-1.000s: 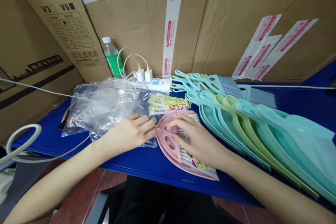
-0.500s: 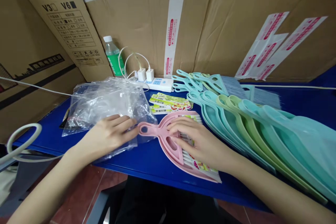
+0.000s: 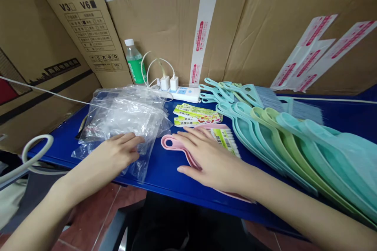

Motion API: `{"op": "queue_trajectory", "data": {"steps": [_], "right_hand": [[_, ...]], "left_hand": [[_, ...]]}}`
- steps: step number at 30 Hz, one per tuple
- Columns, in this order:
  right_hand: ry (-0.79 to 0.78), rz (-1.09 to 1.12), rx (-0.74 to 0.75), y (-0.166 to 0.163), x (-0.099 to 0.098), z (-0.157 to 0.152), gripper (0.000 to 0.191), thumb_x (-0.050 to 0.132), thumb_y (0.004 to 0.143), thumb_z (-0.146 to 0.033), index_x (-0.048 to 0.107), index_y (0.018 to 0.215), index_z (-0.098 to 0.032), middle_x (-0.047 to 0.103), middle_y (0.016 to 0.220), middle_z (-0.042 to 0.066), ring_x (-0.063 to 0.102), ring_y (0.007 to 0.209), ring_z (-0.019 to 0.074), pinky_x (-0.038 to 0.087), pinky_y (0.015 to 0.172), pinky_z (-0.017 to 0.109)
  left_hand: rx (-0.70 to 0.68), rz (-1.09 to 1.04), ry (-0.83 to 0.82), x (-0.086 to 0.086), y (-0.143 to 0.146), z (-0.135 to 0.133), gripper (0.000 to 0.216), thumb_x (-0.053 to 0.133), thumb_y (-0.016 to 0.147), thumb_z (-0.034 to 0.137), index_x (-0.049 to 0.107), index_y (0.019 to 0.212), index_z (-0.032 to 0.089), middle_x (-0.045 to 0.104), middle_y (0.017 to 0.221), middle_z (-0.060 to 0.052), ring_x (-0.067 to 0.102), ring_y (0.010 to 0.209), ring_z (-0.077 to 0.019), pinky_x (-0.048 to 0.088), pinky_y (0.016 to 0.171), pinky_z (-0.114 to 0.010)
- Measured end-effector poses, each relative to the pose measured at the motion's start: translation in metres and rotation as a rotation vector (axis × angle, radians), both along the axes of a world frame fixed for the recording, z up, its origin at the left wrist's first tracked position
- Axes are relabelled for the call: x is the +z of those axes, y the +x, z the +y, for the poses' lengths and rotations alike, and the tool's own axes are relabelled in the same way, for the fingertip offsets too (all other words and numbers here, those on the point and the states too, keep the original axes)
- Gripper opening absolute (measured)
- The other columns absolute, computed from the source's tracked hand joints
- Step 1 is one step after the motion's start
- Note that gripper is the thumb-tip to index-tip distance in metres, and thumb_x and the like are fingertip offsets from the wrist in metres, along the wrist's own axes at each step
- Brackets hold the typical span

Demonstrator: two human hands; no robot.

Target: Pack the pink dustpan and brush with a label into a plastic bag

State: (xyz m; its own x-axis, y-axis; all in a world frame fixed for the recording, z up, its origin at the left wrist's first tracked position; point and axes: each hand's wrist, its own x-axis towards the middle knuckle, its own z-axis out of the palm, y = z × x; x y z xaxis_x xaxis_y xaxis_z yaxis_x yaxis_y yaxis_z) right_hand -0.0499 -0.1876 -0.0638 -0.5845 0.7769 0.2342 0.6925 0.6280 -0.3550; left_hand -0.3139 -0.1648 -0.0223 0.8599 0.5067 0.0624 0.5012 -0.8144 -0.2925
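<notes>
1. Farthest left, one cardboard panel [image 3: 91,27] bears black print: "V3" beside a blank square, "V6" beside a filled one. The table of text below is too small to read.
2. The left hand [image 3: 120,151] has its fingers bent, at the near edge of a pile of clear plastic bags [image 3: 125,104]; one cannot tell whether it pinches the film. The bags overlap too much to count.
3. Behind them stands one clear bottle [image 3: 135,68] with a white cap and a green label.
4. Next, one white power strip [image 3: 189,94] holds two white chargers [image 3: 165,82].
5. One pink dustpan [image 3: 177,146] lies on the blue table [image 3: 163,174] in front of the person, its looped handle pointing left. The right hand [image 3: 207,157] is laid across it, open, fingers stretched out and thumb apart. White bristles [image 3: 235,145] show at its far side, beneath a yellow-green card [image 3: 223,138] with a barcode and Chinese characters.
6. Just behind, at least four printed cards [image 3: 198,113] overlap; their characters seem to read 桌扫套装.
7. At right, a row of dustpans [image 3: 297,145] overlaps: two green, at least four teal. Several small brushes [image 3: 247,93] lie behind.
</notes>
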Motion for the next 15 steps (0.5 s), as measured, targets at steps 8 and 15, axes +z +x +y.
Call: {"op": "queue_trajectory", "data": {"steps": [8, 15], "right_hand": [[0.024, 0.170, -0.098, -0.005, -0.003, 0.002, 0.038, 0.055, 0.082, -0.007, 0.065, 0.116, -0.019, 0.071, 0.105, 0.010, 0.061, 0.102, 0.0257, 0.047, 0.094, 0.046], [0.065, 0.386, -0.114, 0.004, 0.009, -0.001, 0.034, 0.057, 0.087, -0.012, 0.063, 0.120, -0.020, 0.071, 0.117, 0.008, 0.062, 0.110, 0.0232, 0.046, 0.098, 0.044]], "left_hand": [[0.035, 0.034, -0.092, -0.007, 0.016, 0.003, 0.021, 0.066, 0.080, -0.001, 0.069, 0.068, 0.016, 0.063, 0.134, -0.012, 0.064, 0.107, -0.0279, 0.057, 0.089, -0.043], [-0.056, -0.006, -0.165, -0.006, 0.035, 0.007, 0.025, 0.063, 0.085, 0.003, 0.063, 0.063, 0.016, 0.068, 0.122, -0.010, 0.063, 0.091, -0.0199, 0.054, 0.078, -0.033]]}}
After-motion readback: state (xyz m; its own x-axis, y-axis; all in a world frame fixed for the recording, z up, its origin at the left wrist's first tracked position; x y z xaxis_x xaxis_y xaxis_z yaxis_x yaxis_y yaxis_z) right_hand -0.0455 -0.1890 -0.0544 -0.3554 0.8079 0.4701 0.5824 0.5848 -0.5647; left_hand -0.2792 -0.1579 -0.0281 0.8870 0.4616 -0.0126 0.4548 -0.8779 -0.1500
